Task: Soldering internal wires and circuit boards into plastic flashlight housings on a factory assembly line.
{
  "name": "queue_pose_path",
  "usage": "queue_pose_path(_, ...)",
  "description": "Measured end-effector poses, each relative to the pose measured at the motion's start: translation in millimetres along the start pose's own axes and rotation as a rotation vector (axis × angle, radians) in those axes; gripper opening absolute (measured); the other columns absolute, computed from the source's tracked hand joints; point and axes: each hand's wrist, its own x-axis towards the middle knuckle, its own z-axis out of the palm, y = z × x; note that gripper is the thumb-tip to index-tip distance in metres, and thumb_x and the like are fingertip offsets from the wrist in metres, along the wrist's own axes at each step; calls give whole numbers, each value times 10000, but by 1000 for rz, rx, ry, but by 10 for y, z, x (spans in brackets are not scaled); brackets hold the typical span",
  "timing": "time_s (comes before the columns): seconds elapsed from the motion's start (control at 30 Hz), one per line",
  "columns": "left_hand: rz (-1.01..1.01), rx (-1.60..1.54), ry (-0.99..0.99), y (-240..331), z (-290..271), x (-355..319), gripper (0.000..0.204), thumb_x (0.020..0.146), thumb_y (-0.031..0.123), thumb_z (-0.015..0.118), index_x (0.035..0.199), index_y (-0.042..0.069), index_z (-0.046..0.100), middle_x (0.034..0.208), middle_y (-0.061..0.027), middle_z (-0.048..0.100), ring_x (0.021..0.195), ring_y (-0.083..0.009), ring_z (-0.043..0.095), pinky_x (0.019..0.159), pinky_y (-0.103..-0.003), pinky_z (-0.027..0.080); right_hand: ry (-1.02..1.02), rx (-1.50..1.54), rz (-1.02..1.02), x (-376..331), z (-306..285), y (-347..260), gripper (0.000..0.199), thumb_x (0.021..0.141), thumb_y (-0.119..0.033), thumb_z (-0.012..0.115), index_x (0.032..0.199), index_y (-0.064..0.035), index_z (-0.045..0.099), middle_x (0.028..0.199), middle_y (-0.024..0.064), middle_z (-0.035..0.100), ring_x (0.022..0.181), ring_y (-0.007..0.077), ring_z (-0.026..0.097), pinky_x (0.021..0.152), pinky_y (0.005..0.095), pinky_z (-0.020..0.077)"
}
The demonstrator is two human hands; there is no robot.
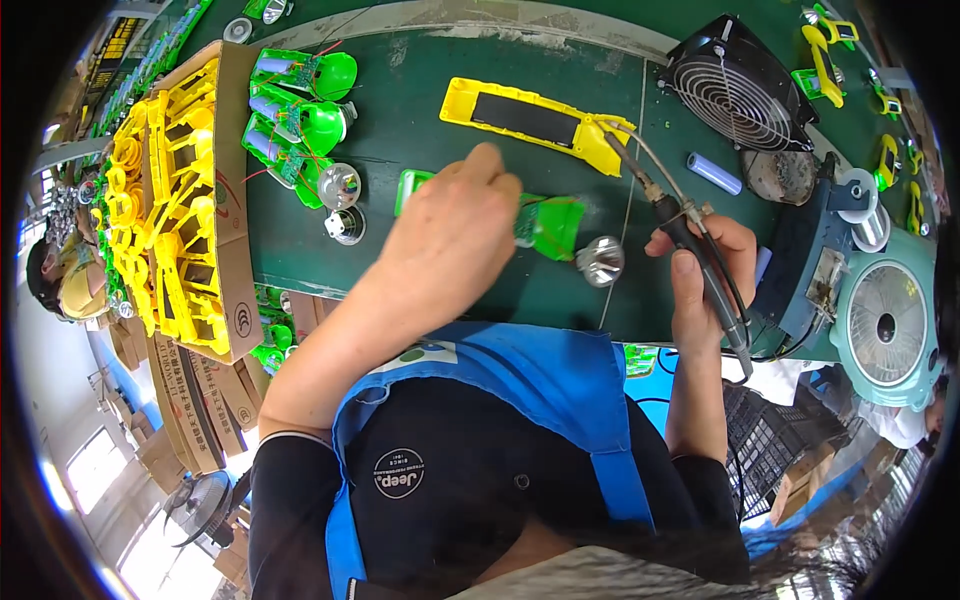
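My left hand (450, 240) is closed above a green plastic lamp housing (556, 228), covering its middle. Its fingertips are hidden, so what they grip cannot be told. A shiny reflector cup (600, 261) lies at the housing's right end. In my right hand (715, 275) is a soldering iron (690, 235) with a thin feed tube (662, 158) curving along it. Its tip points up and left, over the right end of a yellow housing (603, 150) with a dark panel in it.
At left stands a cardboard box (232, 210) of yellow housings, beside several green housings (300, 120) with batteries and wires. Two reflectors (342, 200) lie near them. A black fan (740, 90), a loose battery (714, 173), a solder spool stand (815, 260) and a mint fan (885, 325) are on the right.
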Motion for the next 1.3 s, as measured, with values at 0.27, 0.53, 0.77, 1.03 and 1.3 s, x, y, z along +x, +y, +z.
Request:
queue_pose_path(0.27, 127, -274, -120, 16, 170, 449, 151, 804, 146, 668, 896, 35, 623, 798, -122, 672, 721, -322, 633, 654, -410, 490, -49, -77, -176, 503, 243, 58, 289, 948, -85, 572, 1187, -6, 430, 1037, 188, 643, 932, 288, 682, 878, 383, 527)
queue_pose_path(0.53, -178, -948, 48, -327, -97, 168, 46, 868, 43, 631, 903, 14, 624, 770, 38, 595, 693, -2, 513, 597, -180, 397, -146, -330, -414, 713, 420, 465, 298, 814, 10, 704, 1067, -40, 554, 894, 103, 619, 707, 180, 616, 641, 283, 505)
queue_pose_path(0.77, -240, -709, -93, -561, -215, 97, 51, 863, 47, 628, 848, 8, 597, 743, 54, 512, 667, 6, 443, 582, -171, 341, -123, -379, -360, 299, 73, 254, 320, 791, -13, 716, 1059, -32, 544, 924, 125, 642, 772, 208, 641, 718, 276, 507)
queue_pose_path(1.03, 328, -99, -110, -682, -90, 431, 53, 821, 81, 654, 815, 72, 601, 956, -58, 527, 948, -232, 526, 799, -337, 406, -158, 227, 406, 452, 101, 130, 146, 889, -91, 624, 971, 10, 558, 792, 92, 642, 677, 142, 629, 645, 263, 512)
queue_pose_path(1.3, 325, 4, -161, -628, -94, 490, 79, 835, 86, 630, 794, 67, 565, 911, -50, 513, 911, -228, 528, 787, -355, 395, -180, 102, 440, 474, 152, 137, 157, 886, -91, 639, 959, 29, 570, 790, 92, 638, 650, 135, 644, 578, 237, 528)
